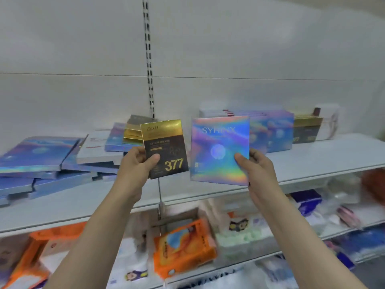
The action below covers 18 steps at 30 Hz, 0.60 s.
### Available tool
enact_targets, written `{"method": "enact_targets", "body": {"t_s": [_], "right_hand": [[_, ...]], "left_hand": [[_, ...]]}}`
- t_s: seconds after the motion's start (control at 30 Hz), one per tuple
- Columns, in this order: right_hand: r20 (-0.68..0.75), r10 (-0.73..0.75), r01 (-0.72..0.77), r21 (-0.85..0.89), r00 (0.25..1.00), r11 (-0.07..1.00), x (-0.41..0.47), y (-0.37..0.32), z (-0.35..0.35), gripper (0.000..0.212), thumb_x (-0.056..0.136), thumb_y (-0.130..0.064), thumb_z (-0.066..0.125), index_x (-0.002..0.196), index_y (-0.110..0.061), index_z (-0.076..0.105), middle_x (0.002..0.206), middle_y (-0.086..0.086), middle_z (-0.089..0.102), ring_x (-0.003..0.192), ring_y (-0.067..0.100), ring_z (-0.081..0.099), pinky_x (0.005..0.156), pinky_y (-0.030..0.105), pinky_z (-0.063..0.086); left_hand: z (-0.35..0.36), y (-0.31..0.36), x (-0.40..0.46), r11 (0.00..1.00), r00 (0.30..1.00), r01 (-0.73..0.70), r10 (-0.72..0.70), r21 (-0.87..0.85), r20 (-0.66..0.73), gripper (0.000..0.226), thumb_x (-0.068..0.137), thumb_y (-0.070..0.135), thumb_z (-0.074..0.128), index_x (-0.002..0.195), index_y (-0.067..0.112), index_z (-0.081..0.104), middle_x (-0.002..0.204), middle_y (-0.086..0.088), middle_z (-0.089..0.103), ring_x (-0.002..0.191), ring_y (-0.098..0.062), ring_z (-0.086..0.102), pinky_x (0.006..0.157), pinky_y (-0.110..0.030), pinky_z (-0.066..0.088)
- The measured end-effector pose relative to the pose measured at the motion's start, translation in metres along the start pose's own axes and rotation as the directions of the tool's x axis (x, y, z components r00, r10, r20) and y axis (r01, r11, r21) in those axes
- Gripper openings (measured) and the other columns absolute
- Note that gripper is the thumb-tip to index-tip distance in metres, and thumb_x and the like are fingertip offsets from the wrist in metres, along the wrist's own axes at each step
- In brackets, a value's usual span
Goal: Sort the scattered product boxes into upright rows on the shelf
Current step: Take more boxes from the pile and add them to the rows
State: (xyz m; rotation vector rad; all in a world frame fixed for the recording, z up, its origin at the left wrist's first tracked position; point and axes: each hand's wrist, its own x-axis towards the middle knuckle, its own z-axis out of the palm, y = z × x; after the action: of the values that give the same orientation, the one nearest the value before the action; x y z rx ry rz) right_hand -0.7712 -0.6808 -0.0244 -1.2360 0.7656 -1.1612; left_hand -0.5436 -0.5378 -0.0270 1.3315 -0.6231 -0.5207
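Note:
My left hand [139, 163] grips a black and gold box marked 377 [166, 147] by its lower left corner, held upright in front of the shelf. My right hand [253, 166] grips a holographic blue box [218, 147] by its lower right edge, also upright. Both boxes hang in the air above the white shelf [312, 157]. On the left of the shelf lie several holographic boxes [41, 157] flat and scattered, with gold boxes [133, 132] stacked behind. On the right stands an upright row of holographic boxes [275, 134] followed by black and gold boxes [306, 130].
A slotted upright rail [149, 59] runs up the white back wall. Below the shelf, lower shelves hold orange packets [183, 247], white and green packs [239, 236] and blue packs [308, 201]. A white box [329, 119] ends the upright row at the right.

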Motion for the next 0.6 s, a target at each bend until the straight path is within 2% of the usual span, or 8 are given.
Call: {"method": "enact_targets", "body": {"t_s": [0.07,0.23,0.33,0.43,0.6], "right_hand": [[-0.018,0.007,-0.007,-0.009,1.000,1.000,0.014,-0.004,-0.040,0.016,0.091,-0.001,0.065,0.107,-0.003,0.063,0.109,0.018,0.071,0.112,0.043,0.063,0.102,0.058,0.047],[-0.029,0.038,-0.039,-0.037,0.999,0.999,0.044,-0.008,-0.109,0.012,0.091,-0.006,0.067,0.102,-0.009,0.064,0.104,0.011,0.074,0.105,0.038,0.068,0.096,0.054,0.053],[-0.011,0.052,-0.052,-0.020,0.999,0.998,0.066,-0.001,-0.143,0.014,0.091,-0.009,0.067,0.105,-0.011,0.065,0.099,0.005,0.077,0.094,0.029,0.073,0.080,0.042,0.059],[-0.029,0.057,-0.057,0.006,0.998,0.998,0.092,0.010,-0.165,0.016,0.091,-0.008,0.067,0.107,-0.009,0.064,0.098,0.005,0.077,0.085,0.022,0.075,0.065,0.032,0.059],[-0.060,0.018,-0.020,-0.032,0.998,0.999,0.144,0.020,-0.191,0.018,0.091,-0.008,0.067,0.108,-0.006,0.063,0.098,0.008,0.076,0.085,0.023,0.073,0.072,0.035,0.059]], "left_hand": [[0.043,-0.006,-0.004,1.000,1.000,0.003,-0.003,-0.019,0.016,0.015,0.092,0.004,0.062,0.103,0.012,0.056,0.090,-0.004,0.072,0.072,-0.013,0.071,0.066,-0.035,0.054],[0.117,-0.016,-0.007,0.999,0.999,0.038,-0.037,-0.025,0.031,0.013,0.091,0.006,0.063,0.098,0.015,0.056,0.089,-0.005,0.071,0.081,-0.023,0.069,0.078,-0.043,0.054],[0.149,-0.020,-0.003,0.999,0.998,0.046,-0.046,0.003,0.041,0.016,0.091,0.007,0.063,0.105,0.011,0.057,0.096,-0.009,0.072,0.089,-0.027,0.069,0.086,-0.049,0.053],[0.177,-0.025,0.011,0.999,0.996,0.040,-0.043,0.031,0.077,0.017,0.091,0.007,0.063,0.106,0.011,0.057,0.098,-0.010,0.071,0.089,-0.027,0.069,0.092,-0.053,0.051],[0.230,-0.037,0.050,0.999,0.988,0.010,-0.017,0.041,0.152,0.015,0.091,0.008,0.064,0.100,0.018,0.058,0.097,-0.011,0.072,0.087,-0.026,0.071,0.086,-0.047,0.054]]}}
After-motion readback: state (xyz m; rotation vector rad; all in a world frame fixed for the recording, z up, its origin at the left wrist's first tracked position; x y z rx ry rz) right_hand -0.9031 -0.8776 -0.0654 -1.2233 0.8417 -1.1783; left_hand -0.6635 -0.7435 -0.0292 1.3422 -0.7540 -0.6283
